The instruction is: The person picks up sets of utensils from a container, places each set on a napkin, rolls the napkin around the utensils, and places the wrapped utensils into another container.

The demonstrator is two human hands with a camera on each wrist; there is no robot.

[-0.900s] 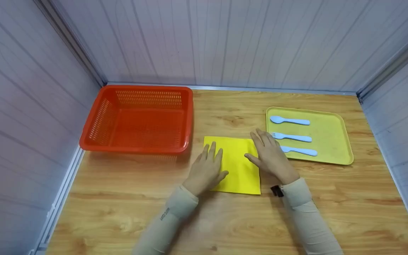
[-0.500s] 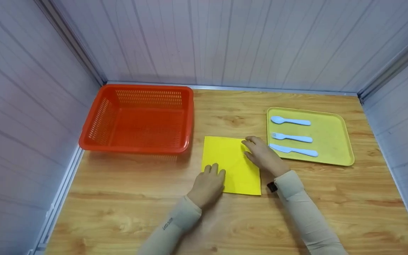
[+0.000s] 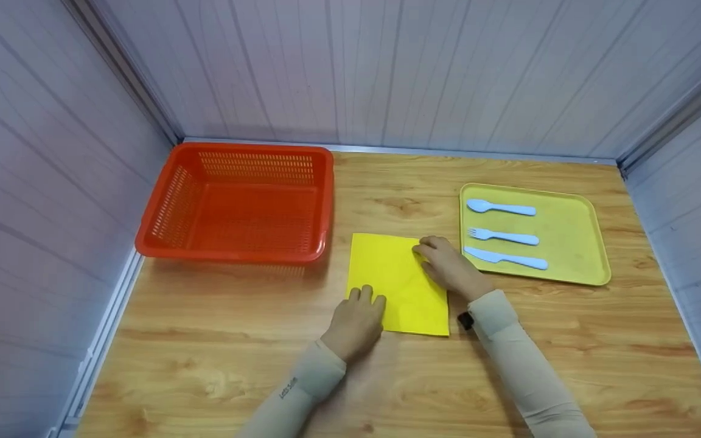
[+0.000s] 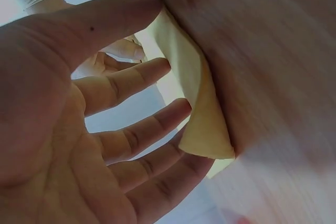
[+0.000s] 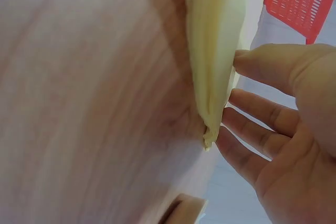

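Lying mostly flat, bright yellow cloth (image 3: pixel 396 274), one edge curled.

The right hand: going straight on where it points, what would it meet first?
The right hand would first meet the yellow cloth, which it touches; beyond, probably the red basket, though depth is unclear.

A wood-grained table (image 3: pixel 192 340) is seen across the lower frame. On it, a red basket (image 3: pixel 229 254) is set at upper left, a yellow cloth (image 3: pixel 399 280) is laid near centre, and a yellow tray (image 3: pixel 569 237) is placed at right.
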